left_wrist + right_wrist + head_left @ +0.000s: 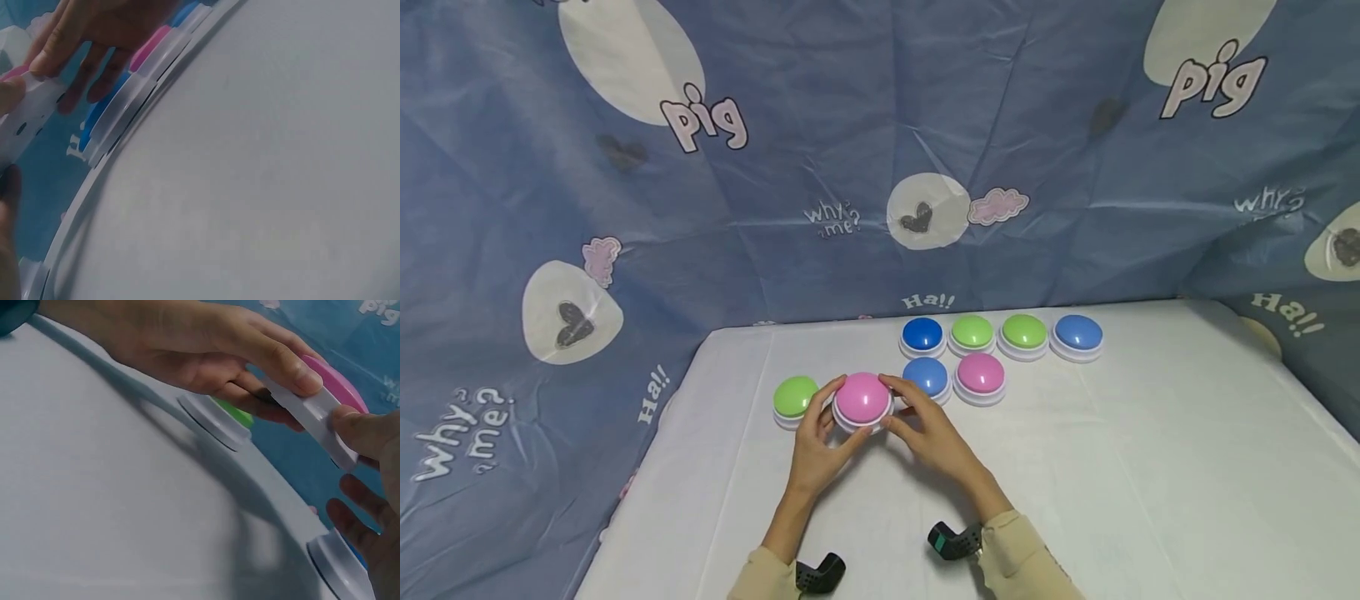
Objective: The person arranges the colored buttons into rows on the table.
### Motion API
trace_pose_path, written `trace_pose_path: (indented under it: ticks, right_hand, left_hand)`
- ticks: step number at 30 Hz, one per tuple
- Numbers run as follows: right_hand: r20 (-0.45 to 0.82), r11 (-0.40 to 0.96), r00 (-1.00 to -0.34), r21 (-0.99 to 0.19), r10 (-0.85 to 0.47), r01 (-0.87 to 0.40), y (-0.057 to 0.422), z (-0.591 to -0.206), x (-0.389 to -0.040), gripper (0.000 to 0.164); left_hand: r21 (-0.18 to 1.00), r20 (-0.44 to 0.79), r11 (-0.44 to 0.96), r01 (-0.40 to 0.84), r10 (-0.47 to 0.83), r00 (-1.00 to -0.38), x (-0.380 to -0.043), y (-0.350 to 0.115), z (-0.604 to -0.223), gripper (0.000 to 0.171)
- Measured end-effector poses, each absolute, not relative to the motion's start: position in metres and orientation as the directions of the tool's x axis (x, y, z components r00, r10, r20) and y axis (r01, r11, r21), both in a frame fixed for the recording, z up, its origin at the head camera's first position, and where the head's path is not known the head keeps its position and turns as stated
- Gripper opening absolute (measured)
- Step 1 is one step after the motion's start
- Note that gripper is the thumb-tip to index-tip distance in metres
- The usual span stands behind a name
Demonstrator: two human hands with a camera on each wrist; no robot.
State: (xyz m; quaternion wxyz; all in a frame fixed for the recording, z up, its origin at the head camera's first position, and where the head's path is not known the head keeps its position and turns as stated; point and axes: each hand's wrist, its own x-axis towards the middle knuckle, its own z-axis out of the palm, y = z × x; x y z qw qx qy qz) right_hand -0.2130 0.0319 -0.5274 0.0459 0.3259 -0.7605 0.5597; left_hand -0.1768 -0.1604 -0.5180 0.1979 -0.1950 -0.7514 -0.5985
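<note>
Both hands hold one pink push button [862, 398] with a round white base, raised above the white table. My left hand [820, 454] grips its left rim, thumb at the front. On the opposite rim, my right hand [936, 437] pinches it between thumb and fingers. The right wrist view shows the button's white base [315, 419] tilted, with both thumbs on its side. A green button [793, 396] stands just left of the left hand, partly hidden by it. Behind the right hand's fingers sits a blue button [927, 377], with another pink button [981, 374] beside it.
Along the table's back edge stand a dark blue button [922, 334], two green buttons [972, 332] [1024, 332] and a lighter blue button [1078, 332]. A blue printed cloth [820, 275] hangs behind the white table [1120, 483]. Black devices are worn at both wrists.
</note>
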Motion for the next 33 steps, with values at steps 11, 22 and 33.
trace_pose_path:
  ticks: [11,22,33]
  right_hand:
    - [0.356,0.131,-0.828,-0.884,-0.433,-0.448,0.048,-0.521,-0.215,0.056]
    - [0.317,0.152,-0.839,-0.895,-0.443,-0.418,0.06,-0.484,-0.203,0.054]
    - [0.297,0.153,-0.845,-0.904,-0.445,-0.399,0.071,-0.479,-0.209,0.054]
  left_hand:
    - [0.799,0.58,0.177,0.575,0.027,-0.814,-0.184,-0.142,-0.522,0.076]
    - [0.812,0.541,0.273,0.516,-0.02,-0.841,-0.183,-0.131,-0.513,0.073]
    - [0.827,0.522,0.256,0.501,-0.017,-0.853,-0.187,-0.119,-0.509,0.074]
